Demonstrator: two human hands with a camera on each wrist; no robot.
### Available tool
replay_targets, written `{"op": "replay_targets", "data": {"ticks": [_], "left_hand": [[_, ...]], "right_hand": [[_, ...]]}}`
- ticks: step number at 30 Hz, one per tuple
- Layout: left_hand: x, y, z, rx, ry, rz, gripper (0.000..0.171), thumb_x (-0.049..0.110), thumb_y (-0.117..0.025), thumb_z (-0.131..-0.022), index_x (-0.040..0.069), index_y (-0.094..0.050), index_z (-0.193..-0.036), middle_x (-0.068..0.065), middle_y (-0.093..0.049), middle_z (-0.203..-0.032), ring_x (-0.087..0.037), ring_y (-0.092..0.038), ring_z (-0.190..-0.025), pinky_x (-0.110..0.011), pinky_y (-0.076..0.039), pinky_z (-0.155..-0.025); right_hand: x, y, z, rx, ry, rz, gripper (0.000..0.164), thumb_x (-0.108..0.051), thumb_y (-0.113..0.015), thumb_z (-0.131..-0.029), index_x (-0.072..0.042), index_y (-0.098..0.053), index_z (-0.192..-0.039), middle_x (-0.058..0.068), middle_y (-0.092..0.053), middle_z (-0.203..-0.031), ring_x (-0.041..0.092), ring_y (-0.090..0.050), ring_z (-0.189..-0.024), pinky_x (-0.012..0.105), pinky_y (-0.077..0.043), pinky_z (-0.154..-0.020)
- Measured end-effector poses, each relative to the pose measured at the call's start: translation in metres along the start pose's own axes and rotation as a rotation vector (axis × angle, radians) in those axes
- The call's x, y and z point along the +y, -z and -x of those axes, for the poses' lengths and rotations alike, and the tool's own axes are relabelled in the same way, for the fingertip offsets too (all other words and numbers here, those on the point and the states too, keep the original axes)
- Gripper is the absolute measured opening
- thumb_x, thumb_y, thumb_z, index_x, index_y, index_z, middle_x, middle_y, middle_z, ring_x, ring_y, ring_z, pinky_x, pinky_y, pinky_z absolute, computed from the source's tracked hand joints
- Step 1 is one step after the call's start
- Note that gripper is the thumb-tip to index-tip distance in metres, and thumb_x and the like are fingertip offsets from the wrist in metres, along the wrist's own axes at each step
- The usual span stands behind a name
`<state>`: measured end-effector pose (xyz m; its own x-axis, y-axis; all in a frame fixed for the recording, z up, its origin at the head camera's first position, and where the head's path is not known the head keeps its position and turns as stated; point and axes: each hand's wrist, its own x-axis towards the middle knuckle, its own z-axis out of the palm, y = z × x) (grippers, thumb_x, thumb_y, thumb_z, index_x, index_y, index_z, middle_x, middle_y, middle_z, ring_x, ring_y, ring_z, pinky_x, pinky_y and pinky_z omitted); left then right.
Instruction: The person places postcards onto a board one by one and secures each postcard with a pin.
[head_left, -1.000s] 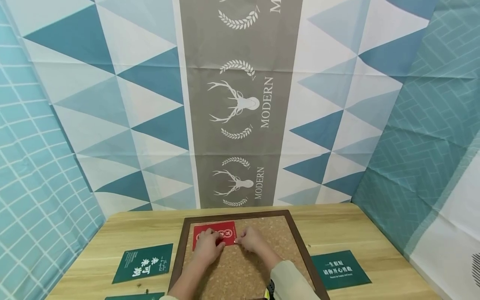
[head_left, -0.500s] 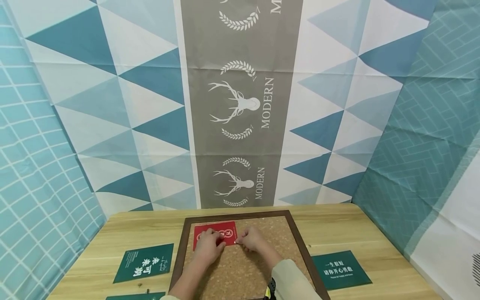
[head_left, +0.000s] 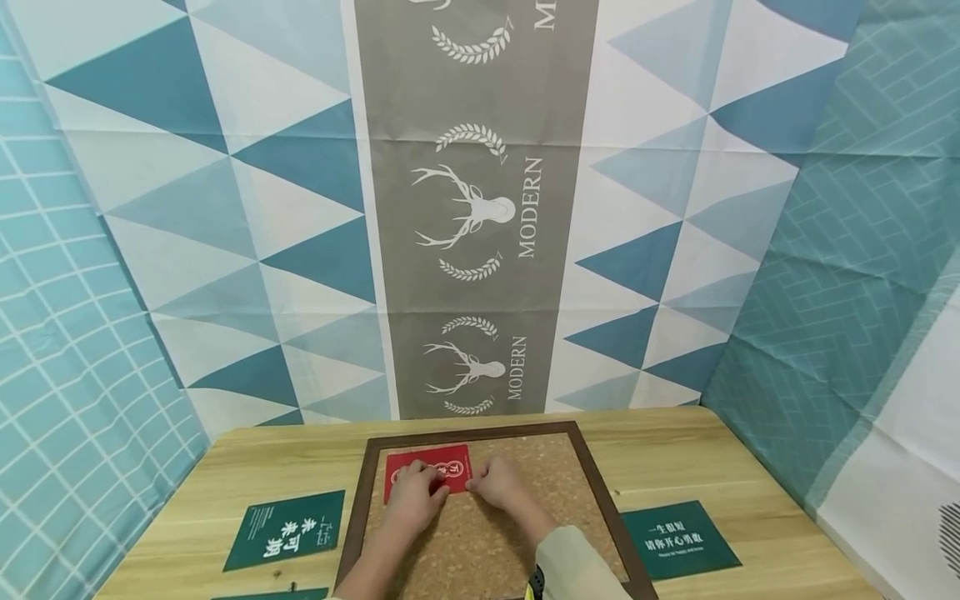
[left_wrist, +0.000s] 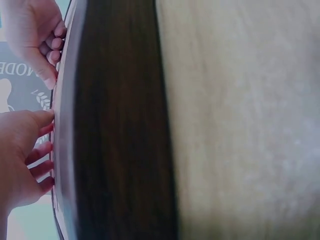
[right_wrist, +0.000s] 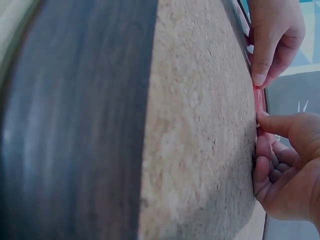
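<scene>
Wooden table (head_left: 675,454), fingers (head_left: 430,473) partly hiding red card (head_left: 456,477)

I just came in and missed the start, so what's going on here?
Someone's left hand rests on a red card, which lies on a framed cork board. The right hand is at the card's near right corner; whether it holds anything is hidden. One green card lies on the table left of the board, another to its right; part of a third shows.

A fabric-walled booth: patterned curtains (head_left: 480,287) around a wood-grain table (head_left: 667,458)
</scene>
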<state>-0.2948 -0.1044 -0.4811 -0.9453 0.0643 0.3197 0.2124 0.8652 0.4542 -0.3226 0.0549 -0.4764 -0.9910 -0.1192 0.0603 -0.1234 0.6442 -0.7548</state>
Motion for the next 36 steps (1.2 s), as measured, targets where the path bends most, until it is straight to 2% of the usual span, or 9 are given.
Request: {"op": "replay_targets", "data": {"ticks": [9,18,22,31,36], "left_hand": [[-0.001,-0.001,0.002,0.025,-0.026,-0.016,0.021,0.021,-0.072,-0.081,0.008,-0.071,-0.096,-0.009,-0.059,-0.097,-0.027,-0.053,-0.092,-0.046,-0.047,-0.080],[-0.006,0.002,0.002,0.011,-0.041,-0.067,0.021,0.024,-0.072,-0.081,0.009,-0.071,-0.095,-0.006,-0.059,-0.094,-0.024,-0.053,-0.090,-0.044,-0.046,-0.081],[-0.005,0.002,0.002,0.006,-0.052,-0.077,0.022,0.025,-0.072,-0.081,0.010,-0.071,-0.096,-0.005,-0.058,-0.092,-0.023,-0.052,-0.089,-0.043,-0.045,-0.079],[-0.008,0.005,0.000,0.021,-0.023,-0.020,0.034,0.028,-0.071,-0.082,0.007,-0.066,-0.109,-0.007,-0.061,-0.097,-0.025,-0.056,-0.094,-0.045,-0.049,-0.082],[-0.013,0.009,0.000,0.035,-0.038,0.022,0.036,0.027,-0.071,-0.082,0.006,-0.065,-0.111,-0.009,-0.062,-0.100,-0.028,-0.058,-0.098,-0.047,-0.049,-0.086]], "right_hand": [[0.000,0.003,0.002,0.001,0.003,-0.032,0.023,-0.015,-0.071,-0.080,-0.008,-0.056,-0.064,-0.004,-0.046,-0.059,0.010,-0.042,-0.054,0.021,-0.033,-0.047],[-0.003,0.003,0.006,-0.050,-0.006,-0.127,0.020,-0.014,-0.068,-0.083,-0.005,-0.061,-0.066,-0.007,-0.042,-0.049,0.006,-0.040,-0.044,0.019,-0.031,-0.041],[-0.003,0.005,0.007,-0.076,-0.028,-0.138,0.020,-0.014,-0.067,-0.084,-0.005,-0.061,-0.067,-0.004,-0.045,-0.052,0.008,-0.042,-0.045,0.020,-0.031,-0.041],[-0.002,0.012,0.003,-0.129,-0.037,-0.196,0.022,-0.018,-0.065,-0.086,0.000,-0.064,-0.073,0.000,-0.053,-0.059,0.010,-0.048,-0.048,0.021,-0.039,-0.044],[-0.002,0.020,0.006,-0.136,-0.043,-0.227,0.020,-0.018,-0.063,-0.087,0.001,-0.065,-0.081,0.002,-0.056,-0.064,0.011,-0.051,-0.051,0.021,-0.041,-0.046]]}}
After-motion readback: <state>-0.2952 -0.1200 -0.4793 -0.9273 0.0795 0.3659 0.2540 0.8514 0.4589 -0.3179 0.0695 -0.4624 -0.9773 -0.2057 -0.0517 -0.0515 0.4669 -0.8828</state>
